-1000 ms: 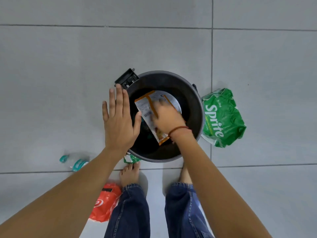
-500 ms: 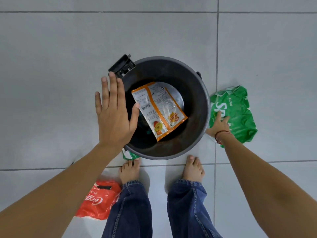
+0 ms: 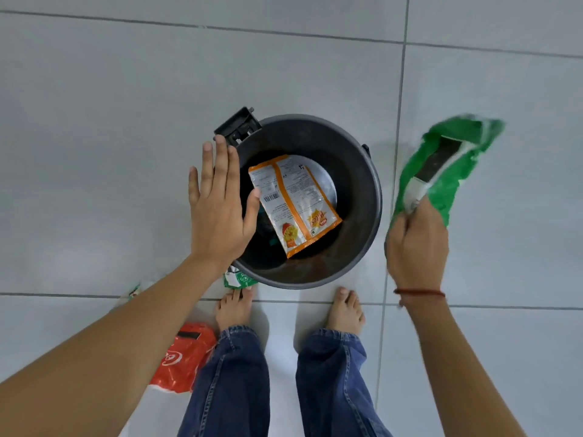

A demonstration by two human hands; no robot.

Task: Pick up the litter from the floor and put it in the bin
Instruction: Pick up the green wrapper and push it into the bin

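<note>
A round dark bin (image 3: pixel 362 190) stands on the tiled floor in front of my bare feet. An orange and white snack packet (image 3: pixel 296 200) lies inside it. My right hand (image 3: pixel 416 244) is shut on a crumpled green Sprite wrapper (image 3: pixel 448 165), held in the air to the right of the bin. My left hand (image 3: pixel 220 206) hovers flat and open over the bin's left rim, holding nothing. A red Coca-Cola wrapper (image 3: pixel 186 354) lies on the floor by my left leg. A small green and white scrap (image 3: pixel 238 280) sits at the bin's near-left edge.
A black hinge bracket (image 3: pixel 238 127) sticks out from the bin's far-left rim. Another bit of litter (image 3: pixel 135 291) peeks out behind my left forearm. Grey floor tiles (image 3: pixel 126 105) with dark grout lines surround the bin.
My right hand let the orange packet drop in the bin, reached right to the green Sprite wrapper on the floor, gripped it and lifted it. The left hand stayed over the rim.
</note>
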